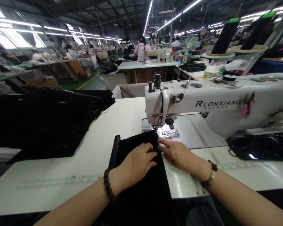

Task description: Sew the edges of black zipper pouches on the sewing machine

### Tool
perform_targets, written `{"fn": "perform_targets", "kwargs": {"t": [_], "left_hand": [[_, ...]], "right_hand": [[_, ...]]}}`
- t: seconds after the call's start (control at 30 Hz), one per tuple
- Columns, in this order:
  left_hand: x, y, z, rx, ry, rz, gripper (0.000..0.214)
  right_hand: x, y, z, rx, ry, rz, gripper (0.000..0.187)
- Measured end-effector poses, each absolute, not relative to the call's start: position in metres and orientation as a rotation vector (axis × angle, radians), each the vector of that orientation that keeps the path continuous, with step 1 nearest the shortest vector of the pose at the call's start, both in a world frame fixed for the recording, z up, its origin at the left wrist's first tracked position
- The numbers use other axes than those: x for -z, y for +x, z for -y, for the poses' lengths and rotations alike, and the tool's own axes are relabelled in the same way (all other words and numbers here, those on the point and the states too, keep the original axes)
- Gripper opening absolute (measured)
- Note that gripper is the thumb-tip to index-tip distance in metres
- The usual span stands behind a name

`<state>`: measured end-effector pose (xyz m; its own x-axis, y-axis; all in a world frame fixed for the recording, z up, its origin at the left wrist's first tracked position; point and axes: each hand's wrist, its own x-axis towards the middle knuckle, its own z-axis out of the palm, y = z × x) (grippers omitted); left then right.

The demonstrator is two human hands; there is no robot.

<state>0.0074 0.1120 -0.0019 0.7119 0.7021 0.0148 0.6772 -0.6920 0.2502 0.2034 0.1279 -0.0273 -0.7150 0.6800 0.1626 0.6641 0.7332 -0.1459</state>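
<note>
A black fabric panel (141, 175) lies on the white table and hangs over its front edge. Its far corner reaches under the needle area of a white sewing machine (217, 103). My left hand (138, 163) rests on top of the panel, fingers bent and apart. At the panel's right edge, just in front of the metal presser foot and guide (168, 134), my right hand (176, 153) touches the cloth with outstretched fingers; its thumb is hidden. A stiff, dark strip (114, 152) runs along the panel's left edge.
A large stack of black fabric pieces (42, 122) lies at the left. Pink thread snips (247, 106) hang on the machine body. A dark glossy pouch (261, 147) lies at the right. Black thread cones (225, 37) stand behind. Another person (141, 50) sits beyond a further machine.
</note>
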Motion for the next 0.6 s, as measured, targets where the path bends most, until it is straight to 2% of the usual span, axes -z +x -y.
{"fn": "perform_targets", "kwargs": {"t": [0.17, 0.4, 0.6], "left_hand": [[0.014, 0.01, -0.154, -0.239, 2.757, -1.086, 0.036], [0.025, 0.005, -0.159, -0.201, 2.775, -0.998, 0.046], [0.026, 0.007, -0.172, -0.191, 2.811, -0.939, 0.041]], "right_hand": [[0.036, 0.21, -0.131, -0.173, -0.963, 2.736, 0.032], [0.038, 0.21, -0.13, -0.199, -0.946, 2.736, 0.033], [0.037, 0.207, -0.134, -0.186, -1.013, 2.736, 0.035]]}}
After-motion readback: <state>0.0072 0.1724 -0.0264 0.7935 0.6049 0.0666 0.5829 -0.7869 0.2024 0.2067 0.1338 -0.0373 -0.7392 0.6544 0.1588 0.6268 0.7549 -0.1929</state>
